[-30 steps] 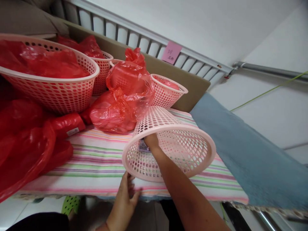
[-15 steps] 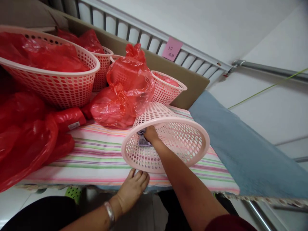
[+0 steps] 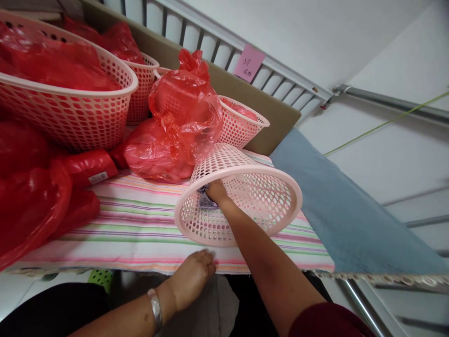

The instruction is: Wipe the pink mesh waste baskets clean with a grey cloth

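A pale pink plastic basket (image 3: 224,159) full of holes lies on its side on the striped cloth (image 3: 140,229), mouth towards me. My right hand (image 3: 216,191) reaches inside it, closed on a purple-grey cloth (image 3: 207,201) pressed to the inner left wall. Some of that cloth and the fingertips are hidden. Just in front of the basket, at the edge of the striped cloth, my left hand (image 3: 192,276) is curled in a loose fist, apart from the rim. I see nothing in it. A silver bangle (image 3: 155,309) circles that wrist.
A knotted red plastic bag (image 3: 164,150) rests against the basket's back left. More baskets with red bags, one large (image 3: 87,112) and one small (image 3: 242,120), stand behind. Red plastic (image 3: 38,196) heaps at far left. Blue fabric (image 3: 336,206) covers the right side.
My left hand has drawn its spread fingers in to a curl and come away from the rim. The view has shifted slightly; my right hand stays inside the basket with the cloth.
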The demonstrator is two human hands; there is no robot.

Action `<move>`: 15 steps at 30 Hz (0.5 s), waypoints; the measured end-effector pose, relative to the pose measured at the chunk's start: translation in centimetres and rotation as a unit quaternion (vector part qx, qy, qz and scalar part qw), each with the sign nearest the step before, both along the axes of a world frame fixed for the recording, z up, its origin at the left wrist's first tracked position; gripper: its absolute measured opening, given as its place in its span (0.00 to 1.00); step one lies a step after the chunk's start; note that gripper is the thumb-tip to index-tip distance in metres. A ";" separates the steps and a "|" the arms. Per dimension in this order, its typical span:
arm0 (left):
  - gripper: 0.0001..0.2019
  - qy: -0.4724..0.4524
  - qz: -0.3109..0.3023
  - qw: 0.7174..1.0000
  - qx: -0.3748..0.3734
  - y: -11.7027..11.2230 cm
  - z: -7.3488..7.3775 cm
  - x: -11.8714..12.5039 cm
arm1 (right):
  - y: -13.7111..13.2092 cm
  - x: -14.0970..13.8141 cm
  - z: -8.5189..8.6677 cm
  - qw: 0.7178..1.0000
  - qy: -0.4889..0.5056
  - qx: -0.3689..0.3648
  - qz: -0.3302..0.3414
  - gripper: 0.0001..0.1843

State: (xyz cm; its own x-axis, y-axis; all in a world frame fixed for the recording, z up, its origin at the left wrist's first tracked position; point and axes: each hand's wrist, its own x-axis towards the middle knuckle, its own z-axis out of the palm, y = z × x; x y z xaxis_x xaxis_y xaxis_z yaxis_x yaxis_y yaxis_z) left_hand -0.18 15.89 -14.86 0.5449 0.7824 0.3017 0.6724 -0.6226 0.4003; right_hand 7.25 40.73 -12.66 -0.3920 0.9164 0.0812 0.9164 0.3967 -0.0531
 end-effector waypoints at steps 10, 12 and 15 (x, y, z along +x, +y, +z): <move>0.09 -0.048 -0.023 0.997 -0.049 0.2 1.6 -0.7 | -0.5 -0.5 0.7 0.999 0.009 0.008 0.032 0.24; 0.07 -0.172 -0.014 0.984 -0.041 0.0 3.9 -3.0 | -0.5 -0.6 0.7 0.999 0.010 0.005 0.030 0.24; 0.11 -0.334 0.170 0.925 0.066 0.1 6.8 -6.9 | -0.5 -0.6 0.4 1.000 0.013 -0.005 0.021 0.25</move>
